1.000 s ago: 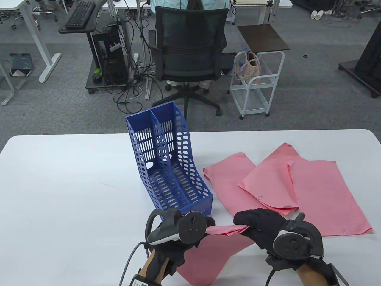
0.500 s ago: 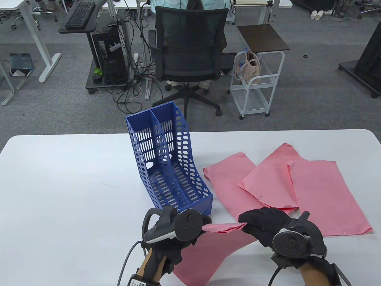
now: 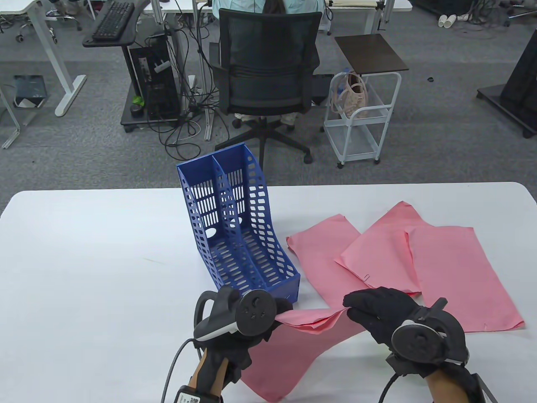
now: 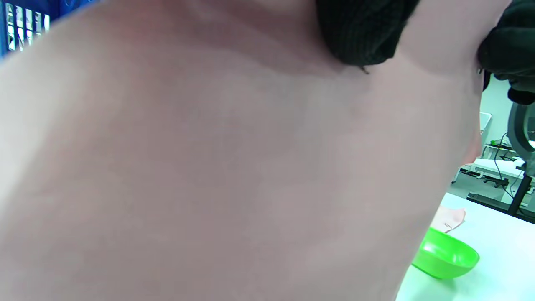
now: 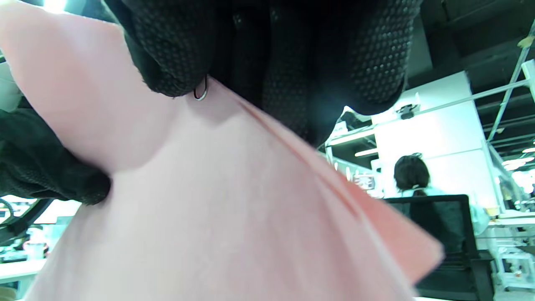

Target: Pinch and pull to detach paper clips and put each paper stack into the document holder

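Note:
My left hand (image 3: 282, 310) grips the left end of a pink paper stack (image 3: 293, 357), lifted off the white table (image 3: 92, 268) near its front edge. My right hand (image 3: 350, 310) pinches the stack's right corner, where a wire paper clip (image 5: 200, 94) pokes out from under a fingertip. The top edge sags between the hands. The paper fills the left wrist view (image 4: 217, 167), with a black fingertip (image 4: 363, 33) on it. The blue two-slot document holder (image 3: 239, 235) stands just behind my left hand, with no paper in it.
Three more pink stacks (image 3: 323, 260) (image 3: 381, 256) (image 3: 457, 277) lie overlapping right of the holder, the middle one with a clip (image 3: 367, 276). A green bowl (image 4: 445, 255) shows on the table in the left wrist view. A person sits in an office chair (image 3: 264, 75) beyond the table.
The hands have drawn apart, the left going left and the right going right. The stack's top edge, first nearly straight, now droops between them.

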Demonstrator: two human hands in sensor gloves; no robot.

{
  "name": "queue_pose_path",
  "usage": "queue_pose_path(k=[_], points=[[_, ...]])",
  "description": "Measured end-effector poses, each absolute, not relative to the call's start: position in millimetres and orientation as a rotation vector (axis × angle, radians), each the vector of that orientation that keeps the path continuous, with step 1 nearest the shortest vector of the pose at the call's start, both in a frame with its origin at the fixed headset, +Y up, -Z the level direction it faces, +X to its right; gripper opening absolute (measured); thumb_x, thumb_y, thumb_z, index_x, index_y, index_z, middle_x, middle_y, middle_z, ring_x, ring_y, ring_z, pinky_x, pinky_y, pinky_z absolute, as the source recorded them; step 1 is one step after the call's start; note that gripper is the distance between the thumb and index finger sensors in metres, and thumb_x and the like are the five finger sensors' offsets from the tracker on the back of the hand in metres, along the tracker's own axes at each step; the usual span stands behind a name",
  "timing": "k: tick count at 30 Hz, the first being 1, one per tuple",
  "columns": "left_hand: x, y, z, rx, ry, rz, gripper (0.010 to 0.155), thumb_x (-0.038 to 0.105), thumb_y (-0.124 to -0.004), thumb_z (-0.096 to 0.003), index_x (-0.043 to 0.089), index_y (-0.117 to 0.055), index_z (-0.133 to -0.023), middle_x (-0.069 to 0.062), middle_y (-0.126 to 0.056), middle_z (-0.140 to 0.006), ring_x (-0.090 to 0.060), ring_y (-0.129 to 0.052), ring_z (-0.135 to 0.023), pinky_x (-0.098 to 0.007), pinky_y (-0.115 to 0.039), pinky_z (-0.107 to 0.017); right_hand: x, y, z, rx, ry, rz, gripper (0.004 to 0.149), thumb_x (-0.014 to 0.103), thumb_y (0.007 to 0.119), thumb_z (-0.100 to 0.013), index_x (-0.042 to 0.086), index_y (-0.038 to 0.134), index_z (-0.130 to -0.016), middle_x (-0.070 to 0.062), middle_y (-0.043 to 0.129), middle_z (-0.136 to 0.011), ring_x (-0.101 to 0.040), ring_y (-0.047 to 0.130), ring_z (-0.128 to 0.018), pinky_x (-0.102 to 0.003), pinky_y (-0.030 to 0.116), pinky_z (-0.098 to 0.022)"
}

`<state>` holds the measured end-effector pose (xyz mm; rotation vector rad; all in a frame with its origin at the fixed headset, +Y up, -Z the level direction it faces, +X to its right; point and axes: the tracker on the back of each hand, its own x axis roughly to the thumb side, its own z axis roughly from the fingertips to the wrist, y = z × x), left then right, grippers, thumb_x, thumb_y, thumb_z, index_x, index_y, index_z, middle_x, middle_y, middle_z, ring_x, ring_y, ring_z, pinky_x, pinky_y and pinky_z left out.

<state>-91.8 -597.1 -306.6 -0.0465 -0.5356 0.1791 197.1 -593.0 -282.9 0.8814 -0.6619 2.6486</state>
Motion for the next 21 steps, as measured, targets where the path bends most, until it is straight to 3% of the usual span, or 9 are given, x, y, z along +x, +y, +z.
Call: queue_pose_path(k=[3,7,13,21], points=[[-105,-593,-307,-0.008,-0.466,0.169,0.042,0.037,-0.072,-0.0520,0.031,-0.085,-0.091,0.000,-0.103,-0.080,-0.019,-0.109,-0.062,-0.038,-0.090,-0.054,215,-590,-283,0.750,-0.716,2.713,0.034,0.037,0.075,-0.054,0.025,0.082,-0.084,-0.006,0.095,-0.080,-0.025,0.100,-0.061,-0.035,0.081,-0.051],[-128,-583,-305,0.066,-0.406,0.264,0.042,0.037,-0.071,-0.0533,0.030,-0.083,-0.093,-0.001,-0.102,-0.081,-0.020,-0.108,-0.063,-0.039,-0.089,-0.054,247,-600,-292,0.522,-0.569,2.878,0.035,0.036,0.074,-0.055,0.023,0.081,-0.086,-0.008,0.094,-0.082,-0.027,0.099,-0.063,-0.037,0.080,-0.052],[-151,-572,-296,0.184,-0.322,0.365,0.044,0.036,-0.069,-0.0556,0.025,-0.079,-0.097,-0.003,-0.100,-0.082,-0.019,-0.109,-0.058,-0.032,-0.093,-0.042,280,-639,-310,0.274,-0.213,3.012,0.035,0.034,0.072,-0.056,0.022,0.080,-0.088,-0.011,0.092,-0.086,-0.031,0.096,-0.068,-0.040,0.078,-0.055],[-164,-566,-290,0.244,-0.309,0.443,0.044,0.035,-0.068,-0.0558,0.023,-0.079,-0.097,-0.005,-0.100,-0.080,-0.019,-0.110,-0.055,-0.031,-0.093,-0.040,293,-676,-323,0.126,0.290,3.092,0.041,0.036,0.068,-0.058,0.021,0.076,-0.094,-0.013,0.086,-0.094,-0.035,0.092,-0.077,-0.044,0.075,-0.061]])
